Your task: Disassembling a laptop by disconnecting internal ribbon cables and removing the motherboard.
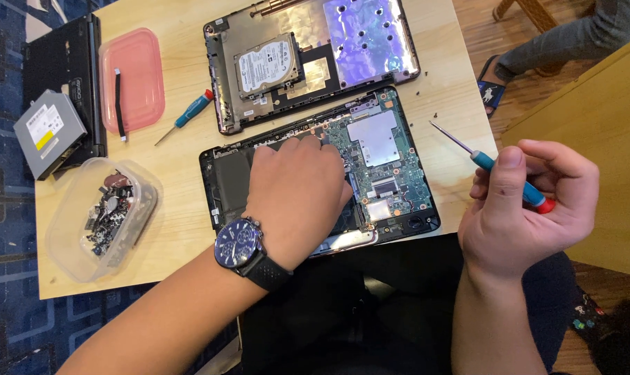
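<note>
My left hand (297, 191), with a dark blue wristwatch (237, 244) on its wrist, lies palm down on the opened laptop base (221, 187), fingers over the left part of the green circuit board (391, 167). Whether those fingers pinch a part is hidden. My right hand (527, 201) hovers off the table's right edge, closed around a blue-handled screwdriver with a red end (499, 170); its thin shaft points up and to the left. Behind the base lies the removed bottom cover (315, 87) with a silver hard drive (268, 64) resting on it.
A second blue screwdriver (187, 115) lies left of the cover. A pink lid (131, 80), a clear tub of small parts (106, 219), a silver optical drive (50, 130) and a black laptop piece (61, 62) occupy the table's left. Another person's leg and sandal (492, 83) are at upper right.
</note>
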